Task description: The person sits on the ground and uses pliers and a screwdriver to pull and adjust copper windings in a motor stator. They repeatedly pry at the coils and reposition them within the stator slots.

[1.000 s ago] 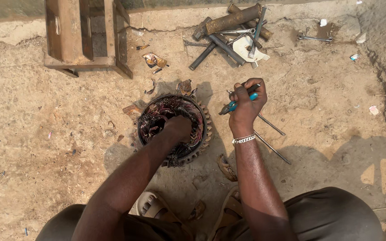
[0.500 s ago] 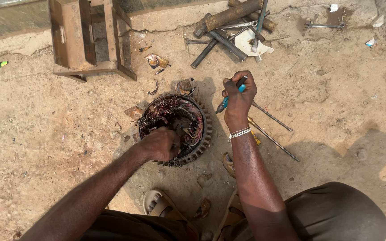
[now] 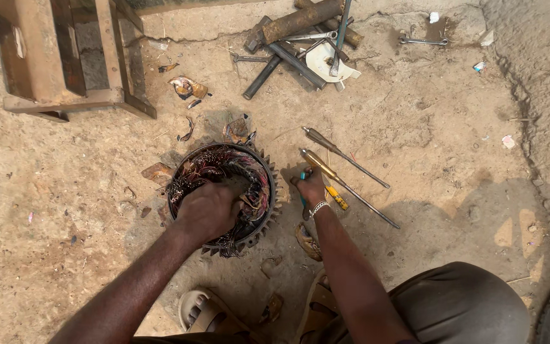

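Observation:
A round toothed metal motor stator [image 3: 224,197] full of tangled dark copper windings lies on the sandy ground. My left hand [image 3: 206,210] is pushed into its near side, fingers closed on the windings. My right hand [image 3: 310,186], a bracelet on the wrist, is down at the ground just right of the stator, shut on a small blue-handled tool [image 3: 302,191]. Two long screwdrivers [image 3: 345,162] lie just past that hand, the nearer one with a yellow handle.
A wooden stool frame [image 3: 65,57] stands at the top left. A pile of metal bars, spanners and a white disc [image 3: 307,38] lies at the top centre. Scraps of torn metal dot the ground around the stator. My sandalled feet [image 3: 208,315] are below.
My right hand has dropped from a raised position down to the ground beside the stator, still holding the blue tool. My left hand has stayed gripping the windings inside the stator.

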